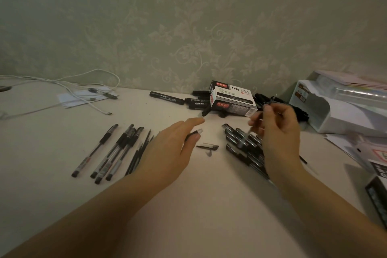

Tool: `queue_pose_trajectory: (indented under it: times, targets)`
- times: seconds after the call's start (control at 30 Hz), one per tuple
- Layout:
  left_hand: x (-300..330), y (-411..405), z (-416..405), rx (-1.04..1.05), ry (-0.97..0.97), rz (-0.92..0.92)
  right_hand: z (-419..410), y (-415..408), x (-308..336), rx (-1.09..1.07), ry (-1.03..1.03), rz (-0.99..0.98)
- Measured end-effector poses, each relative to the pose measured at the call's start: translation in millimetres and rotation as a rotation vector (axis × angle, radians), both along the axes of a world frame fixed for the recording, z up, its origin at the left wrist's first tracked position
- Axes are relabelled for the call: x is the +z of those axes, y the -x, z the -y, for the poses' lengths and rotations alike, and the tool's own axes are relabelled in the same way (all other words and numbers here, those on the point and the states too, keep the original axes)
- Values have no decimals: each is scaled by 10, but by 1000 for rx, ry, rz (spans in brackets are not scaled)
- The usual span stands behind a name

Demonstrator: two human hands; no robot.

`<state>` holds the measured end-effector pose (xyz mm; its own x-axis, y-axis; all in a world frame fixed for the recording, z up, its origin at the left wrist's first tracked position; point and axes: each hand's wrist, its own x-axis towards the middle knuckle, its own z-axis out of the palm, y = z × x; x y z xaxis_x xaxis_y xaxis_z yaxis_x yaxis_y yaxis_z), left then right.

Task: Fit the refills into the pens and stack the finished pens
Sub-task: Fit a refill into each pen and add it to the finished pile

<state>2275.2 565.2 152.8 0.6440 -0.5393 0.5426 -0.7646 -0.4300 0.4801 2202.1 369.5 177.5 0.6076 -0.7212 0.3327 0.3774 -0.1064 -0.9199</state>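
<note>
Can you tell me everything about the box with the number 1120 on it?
The box is small and looks like cardboard, black and white with red labels. Its top reads 1120 beside other print too small to read. It seems closed and sits tilted on the table near the wall. It rests partly on black markers, which stick out on both sides. Neither hand touches it; the right hand is just in front.

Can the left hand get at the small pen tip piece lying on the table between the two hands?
Probably yes. The pen tip piece lies bare on the table just right of the left hand, nothing over it. That hand already pinches a short pen part, so its grip may be taken.
</note>
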Motion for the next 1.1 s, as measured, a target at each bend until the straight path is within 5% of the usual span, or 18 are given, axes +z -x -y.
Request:
queue_pose_trajectory:
  times: [0.17, 0.33, 0.6, 0.87, 1.1]
  targets:
    - [8, -18, -16, 88, -30, -15, 183, 23, -171, -227, 797, -427]
    - [9, -25, -17, 122, -43, -23, 156, 62, -243, -319, 1128, -703]
    - [51, -64, -79, 228, -93, -63, 107, 84, -202, -328, 1182, -725]
    - [134, -158, -284, 583, -475, 28, -51, 53, -231, -199, 1214, -405]
    - [104, -171, -240, 516, -432, -39, -70, 57, -257, -185, 1226, -373]
